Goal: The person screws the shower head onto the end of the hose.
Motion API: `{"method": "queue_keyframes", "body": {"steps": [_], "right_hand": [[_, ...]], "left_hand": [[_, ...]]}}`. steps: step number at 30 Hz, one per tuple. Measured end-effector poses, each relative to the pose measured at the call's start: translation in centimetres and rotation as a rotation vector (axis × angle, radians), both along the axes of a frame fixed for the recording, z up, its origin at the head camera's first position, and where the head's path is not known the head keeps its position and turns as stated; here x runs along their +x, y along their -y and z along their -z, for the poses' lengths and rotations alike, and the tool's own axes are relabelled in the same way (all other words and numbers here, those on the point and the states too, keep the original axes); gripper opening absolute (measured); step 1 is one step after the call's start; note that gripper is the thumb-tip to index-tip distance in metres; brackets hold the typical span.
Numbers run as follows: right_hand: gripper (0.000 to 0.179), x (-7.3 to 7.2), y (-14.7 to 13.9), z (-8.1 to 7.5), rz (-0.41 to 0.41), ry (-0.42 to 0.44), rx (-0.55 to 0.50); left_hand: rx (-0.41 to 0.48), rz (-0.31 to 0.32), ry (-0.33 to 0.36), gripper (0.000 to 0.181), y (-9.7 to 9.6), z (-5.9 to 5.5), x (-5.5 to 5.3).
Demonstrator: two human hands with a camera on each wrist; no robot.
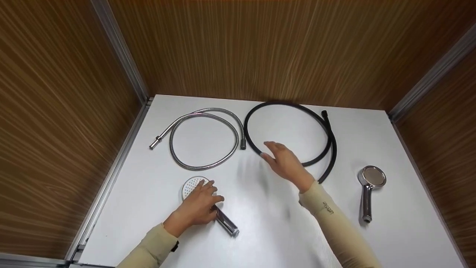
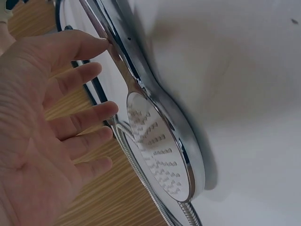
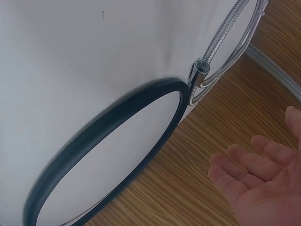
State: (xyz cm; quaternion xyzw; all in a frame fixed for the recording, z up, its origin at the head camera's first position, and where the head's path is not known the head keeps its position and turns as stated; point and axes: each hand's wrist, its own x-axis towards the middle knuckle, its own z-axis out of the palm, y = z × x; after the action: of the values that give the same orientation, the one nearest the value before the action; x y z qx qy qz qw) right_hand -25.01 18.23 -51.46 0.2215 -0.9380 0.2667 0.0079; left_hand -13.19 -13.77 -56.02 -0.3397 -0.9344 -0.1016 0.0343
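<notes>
My left hand [image 1: 199,203] is spread over a chrome hand shower [image 1: 225,222] with a white nozzle face, which lies on the white table. In the left wrist view its fingers [image 2: 89,117] are apart and loosely bent beside that shower head [image 2: 160,146], with the thumb tip right at the handle. My right hand [image 1: 286,162] holds nothing; its fingers extend over the near side of a coiled black shower hose [image 1: 286,103]. The right wrist view has that palm [image 3: 268,188] open, apart from the black hose [image 3: 103,120].
A coiled silver metal hose [image 1: 202,168] lies at the back left, one end fitting [image 1: 243,144] close to the black hose. Another chrome hand shower [image 1: 367,203] lies at the right. Wood-grain panels [image 1: 238,48] enclose the table's back and sides.
</notes>
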Motion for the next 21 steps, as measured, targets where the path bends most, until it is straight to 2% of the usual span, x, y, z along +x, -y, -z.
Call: {"method": "queue_keyframes", "body": {"steps": [10, 16, 21], "right_hand": [[0.052, -0.3, 0.6, 0.7, -0.057, -0.103, -0.006], [0.054, -0.7, 1.1, 1.1, -0.065, -0.063, -0.015], [0.054, -1.1, 2.0, 1.6, -0.068, -0.023, -0.018]], "left_hand": [[-0.041, 0.034, 0.007, 0.021, -0.3, 0.9, 0.1], [-0.051, 0.04, 0.016, 0.023, -0.5, 1.2, 0.2], [-0.046, 0.049, -0.011, 0.021, -0.3, 1.5, 0.1]]}}
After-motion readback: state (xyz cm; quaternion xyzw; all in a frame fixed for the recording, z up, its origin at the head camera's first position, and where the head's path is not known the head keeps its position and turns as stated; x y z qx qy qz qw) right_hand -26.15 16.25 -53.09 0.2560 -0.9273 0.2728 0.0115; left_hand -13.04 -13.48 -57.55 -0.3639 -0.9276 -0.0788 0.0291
